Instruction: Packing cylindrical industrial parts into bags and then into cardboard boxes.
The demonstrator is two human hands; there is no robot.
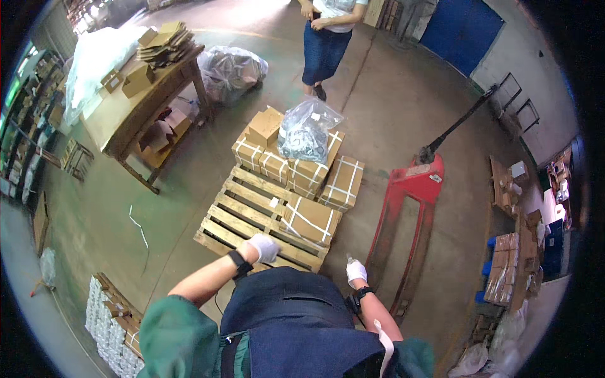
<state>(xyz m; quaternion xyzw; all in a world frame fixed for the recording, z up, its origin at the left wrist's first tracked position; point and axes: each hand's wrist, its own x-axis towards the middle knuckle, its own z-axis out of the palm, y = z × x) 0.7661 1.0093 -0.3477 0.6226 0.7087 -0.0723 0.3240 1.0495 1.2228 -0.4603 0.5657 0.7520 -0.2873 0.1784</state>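
My left hand [263, 248], in a white glove, hovers over the near edge of a wooden pallet [234, 208]. Its fingers are blurred, and I cannot tell how far they are bent. My right hand [357, 273], also gloved, is closed beside the pallet's near right corner. A small pale tip [350, 257] sticks out of it, too small to name. On the pallet's right side lies a strapped cardboard box [310, 218]. Strapped cartons [342, 183] stand at its far end. On top of them rest a clear plastic bag [309, 133] of dark parts and an open carton [265, 126].
A red pallet jack [416, 179] stands to the right, forks toward me. A person [328, 50] stands beyond the cartons. At the left is a workbench [113, 126] with flattened cardboard [165, 45]. A white strap [140, 228] lies on the floor. Stacked goods [503, 268] line the right wall.
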